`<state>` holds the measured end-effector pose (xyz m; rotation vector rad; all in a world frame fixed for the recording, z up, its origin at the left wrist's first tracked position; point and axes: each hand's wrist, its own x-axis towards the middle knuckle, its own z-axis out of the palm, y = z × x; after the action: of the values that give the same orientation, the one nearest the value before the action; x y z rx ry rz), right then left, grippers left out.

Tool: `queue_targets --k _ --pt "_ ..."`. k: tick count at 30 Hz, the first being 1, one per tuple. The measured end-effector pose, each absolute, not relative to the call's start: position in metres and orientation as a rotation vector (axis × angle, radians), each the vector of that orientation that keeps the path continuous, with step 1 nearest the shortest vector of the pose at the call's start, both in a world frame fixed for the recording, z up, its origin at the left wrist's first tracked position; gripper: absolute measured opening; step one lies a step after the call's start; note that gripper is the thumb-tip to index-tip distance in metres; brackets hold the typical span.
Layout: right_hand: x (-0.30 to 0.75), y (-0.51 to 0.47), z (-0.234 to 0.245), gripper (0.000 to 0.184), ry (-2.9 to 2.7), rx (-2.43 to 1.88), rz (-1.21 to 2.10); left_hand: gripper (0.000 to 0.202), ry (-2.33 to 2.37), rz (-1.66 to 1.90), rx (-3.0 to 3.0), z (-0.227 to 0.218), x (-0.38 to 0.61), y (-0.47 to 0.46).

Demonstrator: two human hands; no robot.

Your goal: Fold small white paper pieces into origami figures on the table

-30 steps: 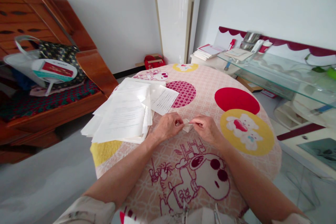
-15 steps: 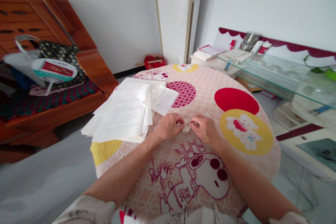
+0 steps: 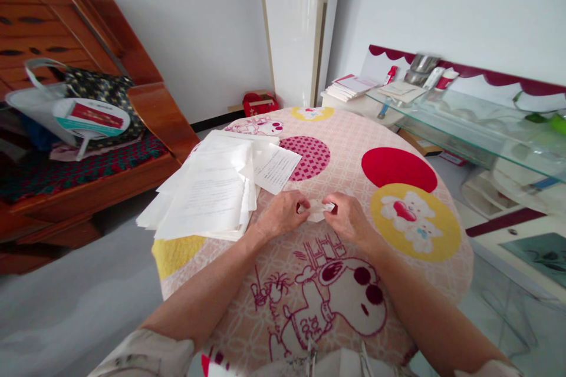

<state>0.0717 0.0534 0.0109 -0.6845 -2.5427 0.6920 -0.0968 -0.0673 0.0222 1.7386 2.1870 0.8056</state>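
Observation:
A small piece of folded white paper (image 3: 316, 211) is stretched between my two hands, low over the patterned tablecloth (image 3: 345, 129). My left hand (image 3: 283, 212) pinches its left end between thumb and fingers. At the other end, my right hand (image 3: 349, 217) grips the paper the same way, a white bit showing by the fingertips. How the paper is folded is too small to make out. Left of my hands lies a pile of white sheets (image 3: 203, 188) with faint print. A smaller printed sheet (image 3: 276, 168) sticks out from the pile's right side.
A wooden bench (image 3: 150, 112) on the left carries a bag and a hand fan (image 3: 91, 118). To the right stands a glass shelf (image 3: 477, 129) with booklets (image 3: 349, 87) at its near end. A tall white air conditioner (image 3: 292, 29) stands behind the table.
My right hand has shifted slightly right, away from my left. More of the white paper now shows between them. The sheets on the left have stayed put.

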Motion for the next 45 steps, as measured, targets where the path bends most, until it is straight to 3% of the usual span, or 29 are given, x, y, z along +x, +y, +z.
queue_targets --k 7,16,25,32,37,45 --pt "0.071 0.058 0.010 0.023 -2.483 -0.732 0.841 0.013 2.214 0.793 1.729 0.023 -0.095 -0.067" --pt "0.075 0.059 0.013 0.012 -2.502 -0.606 0.800 0.013 2.208 0.822 1.765 0.020 -0.096 -0.067" --pt "0.078 0.055 0.030 0.022 -2.638 -0.787 0.727 0.012 2.193 0.825 1.750 0.020 -0.097 -0.068" --pt "0.078 0.055 0.023 0.040 -2.707 -0.713 0.574 0.011 2.146 0.870 1.750 0.020 -0.099 -0.069" --pt "0.078 0.054 0.021 0.038 -2.707 -0.657 0.538 0.035 2.091 0.896 1.665 0.021 -0.104 -0.067" --pt "0.078 0.053 0.021 0.037 -2.690 -0.665 0.541 0.039 2.075 0.874 1.659 0.023 -0.109 -0.066"
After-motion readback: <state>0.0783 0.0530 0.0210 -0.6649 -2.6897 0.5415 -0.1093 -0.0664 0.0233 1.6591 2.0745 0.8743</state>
